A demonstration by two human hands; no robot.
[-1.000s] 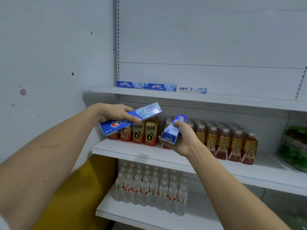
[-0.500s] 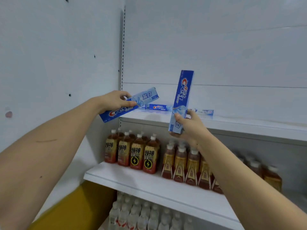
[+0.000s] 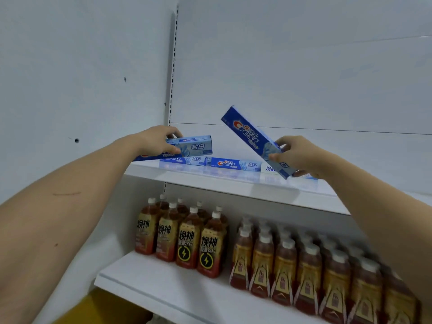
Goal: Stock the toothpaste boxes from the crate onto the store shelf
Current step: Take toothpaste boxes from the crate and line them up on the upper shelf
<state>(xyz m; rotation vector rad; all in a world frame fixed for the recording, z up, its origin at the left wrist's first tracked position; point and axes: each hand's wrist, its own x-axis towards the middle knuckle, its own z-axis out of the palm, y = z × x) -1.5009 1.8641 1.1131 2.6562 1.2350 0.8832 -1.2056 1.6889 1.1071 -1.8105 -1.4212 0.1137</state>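
Pale wall (image 3: 81, 66), white shelving (image 3: 177, 293)

Toothpaste boxes (image 3: 235, 164) in row on top shelf (image 3: 233, 183); bottles (image 3: 268, 251) on shelf below.

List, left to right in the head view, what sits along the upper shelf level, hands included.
left hand → box it holds → Crest box lying on the shelf → tilted box → right hand

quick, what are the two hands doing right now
Left hand: grips a toothpaste box lying flat above the shelf.
Right hand: grips a tilted toothpaste box.
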